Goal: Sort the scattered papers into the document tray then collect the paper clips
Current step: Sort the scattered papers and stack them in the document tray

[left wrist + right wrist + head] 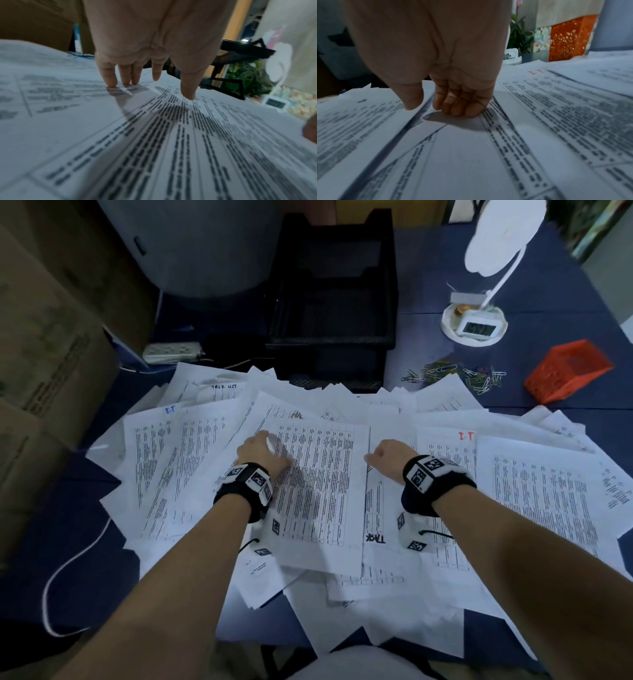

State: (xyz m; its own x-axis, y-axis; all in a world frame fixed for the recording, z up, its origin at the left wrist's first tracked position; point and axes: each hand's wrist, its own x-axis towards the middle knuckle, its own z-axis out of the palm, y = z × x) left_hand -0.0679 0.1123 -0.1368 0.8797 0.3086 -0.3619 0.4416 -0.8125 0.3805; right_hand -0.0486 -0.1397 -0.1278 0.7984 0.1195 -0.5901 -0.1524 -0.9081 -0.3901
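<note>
Left hand [262, 451] spread, right hand [385, 455] curled, touching papers [318, 484].

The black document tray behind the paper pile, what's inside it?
The document tray looks dark and holds no paper in its upper tiers. Scattered papers overlap its lowest front edge, so the bottom tier's inside can't be seen.
</note>
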